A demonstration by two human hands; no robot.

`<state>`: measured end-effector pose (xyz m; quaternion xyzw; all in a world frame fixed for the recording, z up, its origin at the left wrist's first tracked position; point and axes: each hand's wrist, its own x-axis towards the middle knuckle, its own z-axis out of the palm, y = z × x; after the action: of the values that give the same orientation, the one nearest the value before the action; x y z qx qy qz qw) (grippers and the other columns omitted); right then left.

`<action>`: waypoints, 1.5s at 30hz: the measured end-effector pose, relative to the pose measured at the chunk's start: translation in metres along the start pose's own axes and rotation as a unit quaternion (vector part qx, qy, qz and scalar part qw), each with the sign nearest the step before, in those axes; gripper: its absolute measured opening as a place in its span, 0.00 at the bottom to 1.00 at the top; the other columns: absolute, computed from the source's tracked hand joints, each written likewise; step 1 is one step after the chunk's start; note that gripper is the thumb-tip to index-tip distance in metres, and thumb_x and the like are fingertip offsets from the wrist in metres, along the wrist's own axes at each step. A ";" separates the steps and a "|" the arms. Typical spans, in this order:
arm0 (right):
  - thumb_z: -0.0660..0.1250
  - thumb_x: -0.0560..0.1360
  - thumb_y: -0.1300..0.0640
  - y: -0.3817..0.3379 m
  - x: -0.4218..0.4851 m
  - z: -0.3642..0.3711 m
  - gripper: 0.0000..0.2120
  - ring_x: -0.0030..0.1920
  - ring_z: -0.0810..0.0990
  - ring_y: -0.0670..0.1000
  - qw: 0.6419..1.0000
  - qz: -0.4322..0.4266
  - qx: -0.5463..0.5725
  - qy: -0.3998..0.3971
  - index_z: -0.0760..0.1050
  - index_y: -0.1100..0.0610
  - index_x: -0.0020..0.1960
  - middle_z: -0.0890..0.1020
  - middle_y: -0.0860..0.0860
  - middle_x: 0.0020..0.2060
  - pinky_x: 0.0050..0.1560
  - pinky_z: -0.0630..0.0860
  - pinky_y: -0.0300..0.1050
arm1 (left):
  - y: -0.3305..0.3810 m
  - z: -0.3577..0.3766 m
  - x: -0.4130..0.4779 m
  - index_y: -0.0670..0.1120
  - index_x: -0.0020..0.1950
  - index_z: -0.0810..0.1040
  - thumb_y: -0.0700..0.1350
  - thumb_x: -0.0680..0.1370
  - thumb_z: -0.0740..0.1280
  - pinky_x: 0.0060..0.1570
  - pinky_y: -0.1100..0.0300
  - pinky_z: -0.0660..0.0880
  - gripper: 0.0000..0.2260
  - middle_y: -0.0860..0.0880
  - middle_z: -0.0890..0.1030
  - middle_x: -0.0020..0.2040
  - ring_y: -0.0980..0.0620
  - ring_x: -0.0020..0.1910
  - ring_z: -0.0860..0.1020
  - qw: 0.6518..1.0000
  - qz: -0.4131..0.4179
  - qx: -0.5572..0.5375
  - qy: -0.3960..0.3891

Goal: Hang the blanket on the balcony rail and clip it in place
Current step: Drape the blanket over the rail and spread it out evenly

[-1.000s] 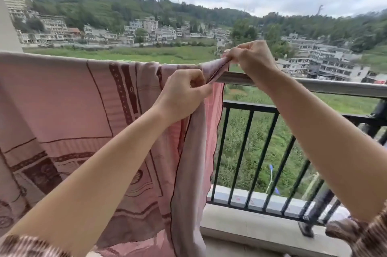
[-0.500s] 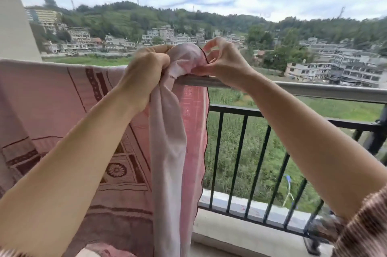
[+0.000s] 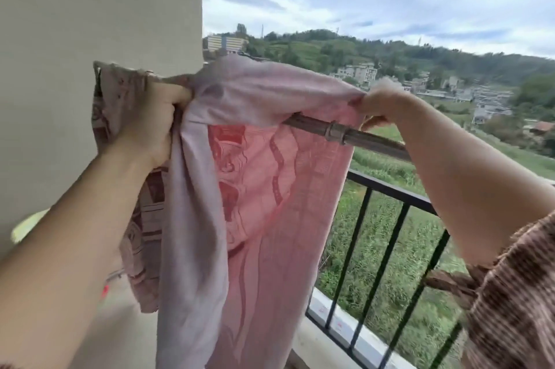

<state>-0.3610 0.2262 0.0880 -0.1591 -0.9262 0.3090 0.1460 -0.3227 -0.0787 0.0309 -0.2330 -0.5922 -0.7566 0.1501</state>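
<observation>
The blanket hung over the balcony rail at its end by the pale wall, and the cloth fell from there well down toward the balcony floor. It was a thin, soft cloth, pink all through. Where daylight came through the single layer on the outer side it glowed salmon, and a woven pattern showed in darker red: wavy bands and blocky motifs. The fold nearest the camera was paler, a dull mauve-grey, and looked almost plain. By the wall a bunched part showed brownish stripes and curved figures.

The left hand gripped that gathered cloth in a closed fist, close to the wall, with the fingers wrapped round the bunch. The right hand was somewhat blurred, but it pinched the blanket's top edge between thumb and fingers just above the rail. Between the two hands the upper edge was stretched in a shallow arch, lifted a little clear of the rail — the rail's grey tube and a ringed joint showed beneath it. The blanket's free side edge dropped straight down in front of the black balusters. A brown-and-pink patterned sleeve covered the right upper arm.
</observation>
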 end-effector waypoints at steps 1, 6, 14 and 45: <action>0.71 0.73 0.61 -0.002 -0.004 -0.009 0.05 0.33 0.84 0.51 0.994 -0.010 0.098 0.051 0.79 0.63 0.45 0.85 0.58 0.42 0.31 0.81 0.43 | -0.005 -0.002 -0.007 0.48 0.23 0.75 0.31 0.65 0.55 0.29 0.64 0.66 0.18 0.54 0.75 0.24 0.56 0.25 0.71 0.999 -0.031 0.019 -0.032; 0.64 0.70 0.57 -0.019 -0.043 -0.029 0.11 0.40 0.84 0.62 0.920 -0.251 0.151 0.262 0.78 0.64 0.37 0.83 0.63 0.37 0.38 0.80 0.64 | -0.034 0.002 -0.042 0.48 0.29 0.80 0.36 0.62 0.67 0.32 0.61 0.74 0.07 0.47 0.79 0.30 0.53 0.29 0.77 0.864 -0.235 0.302 -0.328; 0.71 0.71 0.65 0.025 -0.098 -0.035 0.09 0.41 0.79 0.44 0.966 -0.239 -0.010 -0.094 0.79 0.51 0.40 0.81 0.45 0.38 0.49 0.74 0.40 | -0.041 0.051 -0.058 0.50 0.62 0.74 0.48 0.77 0.66 0.33 0.71 0.74 0.14 0.51 0.80 0.54 0.66 0.34 0.79 0.784 -0.209 0.459 -0.362; 0.68 0.73 0.56 0.037 -0.065 -0.023 0.03 0.40 0.76 0.50 0.977 -0.205 -0.049 -0.035 0.76 0.55 0.41 0.79 0.50 0.38 0.39 0.71 0.44 | 0.047 0.134 -0.022 0.48 0.32 0.64 0.42 0.68 0.62 0.29 0.61 0.57 0.08 0.51 0.56 0.34 0.55 0.30 0.58 0.970 -0.118 -0.191 -0.090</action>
<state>-0.2854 0.2416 0.0714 0.0375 -0.9578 0.2317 0.1659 -0.2574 0.0376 0.0838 -0.2527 -0.4711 -0.8441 -0.0410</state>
